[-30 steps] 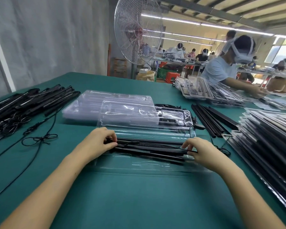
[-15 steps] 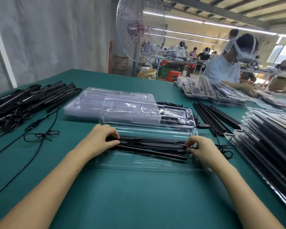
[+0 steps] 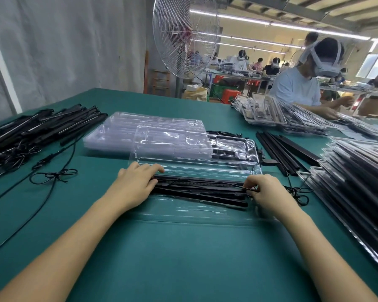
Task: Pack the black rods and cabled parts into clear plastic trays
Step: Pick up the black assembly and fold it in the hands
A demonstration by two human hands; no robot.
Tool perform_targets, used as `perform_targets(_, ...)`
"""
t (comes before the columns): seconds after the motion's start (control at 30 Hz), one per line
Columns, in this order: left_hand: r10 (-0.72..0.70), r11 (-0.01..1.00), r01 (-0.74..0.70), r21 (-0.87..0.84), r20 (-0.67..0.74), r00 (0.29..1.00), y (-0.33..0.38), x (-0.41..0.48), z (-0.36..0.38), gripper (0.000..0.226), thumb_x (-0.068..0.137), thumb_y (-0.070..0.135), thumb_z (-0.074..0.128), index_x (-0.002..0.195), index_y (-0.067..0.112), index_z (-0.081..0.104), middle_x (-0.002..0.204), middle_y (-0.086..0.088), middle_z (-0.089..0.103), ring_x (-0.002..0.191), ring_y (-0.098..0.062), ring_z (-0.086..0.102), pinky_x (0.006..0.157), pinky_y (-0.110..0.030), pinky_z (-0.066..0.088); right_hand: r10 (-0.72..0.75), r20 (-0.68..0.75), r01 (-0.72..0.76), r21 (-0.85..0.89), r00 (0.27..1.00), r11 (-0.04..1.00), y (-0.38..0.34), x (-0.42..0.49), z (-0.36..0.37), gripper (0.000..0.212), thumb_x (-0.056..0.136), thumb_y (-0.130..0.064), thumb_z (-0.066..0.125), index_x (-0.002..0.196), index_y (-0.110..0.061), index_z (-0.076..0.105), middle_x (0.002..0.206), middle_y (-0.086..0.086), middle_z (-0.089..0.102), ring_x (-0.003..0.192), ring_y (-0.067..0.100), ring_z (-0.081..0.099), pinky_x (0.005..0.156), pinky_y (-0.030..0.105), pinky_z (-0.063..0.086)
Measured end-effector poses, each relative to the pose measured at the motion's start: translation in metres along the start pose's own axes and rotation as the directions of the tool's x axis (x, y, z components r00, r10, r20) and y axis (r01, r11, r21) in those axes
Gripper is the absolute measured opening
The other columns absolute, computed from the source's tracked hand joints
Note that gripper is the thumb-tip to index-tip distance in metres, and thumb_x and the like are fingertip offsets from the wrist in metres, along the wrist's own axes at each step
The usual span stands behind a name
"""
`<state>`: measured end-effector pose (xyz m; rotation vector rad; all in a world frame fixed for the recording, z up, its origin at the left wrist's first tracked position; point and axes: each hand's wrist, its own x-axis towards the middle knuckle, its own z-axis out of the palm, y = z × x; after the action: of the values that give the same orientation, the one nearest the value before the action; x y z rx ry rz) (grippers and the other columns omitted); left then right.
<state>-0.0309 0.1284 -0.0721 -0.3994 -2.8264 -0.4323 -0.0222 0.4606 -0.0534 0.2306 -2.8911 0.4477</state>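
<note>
Your left hand (image 3: 135, 184) lies with its fingers nearly flat, pressing down the left ends of the rods (image 3: 199, 189). Your right hand (image 3: 267, 190) pinches the thin cable (image 3: 234, 185) at their right ends. A second ago your left fingers were curled over those ends; now they have flattened, while the right has kept its pinch. The rods lie in the tray (image 3: 196, 211) before you, a few still askew. Seating looks nearly done, with the cable left to tuck. Empty trays (image 3: 140, 129) wait just behind.
</note>
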Motion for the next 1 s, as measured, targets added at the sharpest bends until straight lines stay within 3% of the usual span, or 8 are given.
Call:
perform_targets(0.17, -0.017, 1.0, 0.016, 0.02, 0.045, 0.999, -0.001, 0.003, -0.004, 0.029, 0.1, 0.031, 0.038, 0.123, 0.039, 0.053, 0.118, 0.013, 0.052, 0.113, -0.013, 0.035, 0.095, -0.036, 0.03, 0.032, -0.021, -0.03, 0.108, 0.999, 0.994, 0.003, -0.002, 0.0, 0.027, 0.084, -0.004, 0.063, 0.075, -0.029, 0.062, 0.073, -0.019, 0.058, 0.071, -0.001, 0.049, 0.058, 0.01, 0.033)
perform_targets(0.3, -0.03, 0.999, 0.032, -0.042, 0.049, 0.998, -0.007, 0.006, -0.007, 0.025, 0.096, 0.03, 0.048, 0.117, 0.036, 0.061, 0.102, 0.012, 0.053, 0.1, -0.012, 0.036, 0.095, -0.034, 0.037, 0.154, -0.035, -0.143, 0.211, 0.987, 0.967, 0.014, -0.005, -0.014, 0.036, 0.085, 0.006, 0.051, 0.082, -0.025, 0.07, 0.079, -0.009, 0.065, 0.059, -0.003, 0.052, 0.049, 0.005, 0.036)
perform_targets(0.37, -0.032, 0.997, 0.035, -0.064, 0.039, 0.999, -0.009, 0.006, -0.007, 0.023, 0.095, 0.031, 0.05, 0.114, 0.036, 0.062, 0.098, 0.013, 0.053, 0.097, -0.012, 0.035, 0.094, -0.034, 0.038, 0.197, -0.066, -0.181, 0.195, 0.978, 0.964, 0.017, -0.008, -0.017, 0.035, 0.084, 0.007, 0.048, 0.089, -0.019, 0.071, 0.084, -0.006, 0.065, 0.061, 0.0, 0.052, 0.056, 0.004, 0.038)
perform_targets(0.5, -0.039, 0.999, 0.039, -0.035, 0.015, 0.999, -0.013, 0.004, -0.006, 0.02, 0.094, 0.037, 0.05, 0.11, 0.042, 0.061, 0.099, 0.016, 0.055, 0.096, -0.011, 0.037, 0.089, -0.033, 0.039, 0.217, -0.031, -0.211, 0.138, 0.976, 0.968, 0.017, -0.007, -0.017, 0.023, 0.084, 0.005, 0.058, 0.093, -0.011, 0.072, 0.089, 0.001, 0.066, 0.081, 0.012, 0.055, 0.078, 0.018, 0.039)
perform_targets(0.7, -0.04, 0.987, 0.042, -0.154, 0.019, 0.999, -0.018, 0.005, -0.003, 0.019, 0.094, 0.029, 0.052, 0.106, 0.04, 0.062, 0.089, 0.017, 0.048, 0.1, -0.013, 0.038, 0.092, -0.032, 0.036, 0.201, -0.048, -0.191, 0.171, 0.978, 0.967, 0.02, -0.009, -0.018, 0.019, 0.079, 0.003, 0.066, 0.085, -0.013, 0.074, 0.085, 0.001, 0.07, 0.076, 0.009, 0.057, 0.074, 0.018, 0.039)
perform_targets(0.8, -0.034, 0.985, 0.039, -0.167, 0.033, 0.999, -0.019, 0.005, -0.004, 0.019, 0.095, 0.026, 0.051, 0.104, 0.04, 0.061, 0.089, 0.016, 0.047, 0.099, -0.012, 0.036, 0.089, -0.029, 0.033, 0.215, 0.042, -0.217, 0.038, 0.976, 0.976, 0.022, -0.007, -0.023, 0.031, 0.079, 0.004, 0.06, 0.099, -0.017, 0.071, 0.093, -0.003, 0.063, 0.088, 0.009, 0.052, 0.078, 0.018, 0.038)
perform_targets(0.9, -0.033, 0.984, 0.041, -0.173, 0.053, 0.998, -0.018, 0.006, -0.005, 0.02, 0.095, 0.024, 0.052, 0.099, 0.042, 0.057, 0.091, 0.011, 0.05, 0.1, -0.013, 0.038, 0.091, -0.03, 0.034, 0.261, 0.065, -0.25, -0.143, 0.963, 0.958, 0.024, -0.005, -0.025, 0.026, 0.081, 0.0, 0.063, 0.102, -0.015, 0.067, 0.095, 0.002, 0.059, 0.109, 0.023, 0.05, 0.087, 0.032, 0.047)
perform_targets(1.0, -0.039, 0.981, 0.05, -0.187, 0.058, 0.998, -0.016, 0.006, -0.006, 0.021, 0.094, 0.021, 0.052, 0.097, 0.042, 0.056, 0.092, 0.008, 0.051, 0.101, -0.015, 0.04, 0.096, -0.033, 0.036, 0.334, -0.007, -0.33, -0.175, 0.943, 0.928, 0.02, -0.008, -0.024, 0.013, 0.081, -0.003, 0.062, 0.091, -0.011, 0.066, 0.092, 0.01, 0.06, 0.099, 0.029, 0.055, 0.078, 0.035, 0.05)
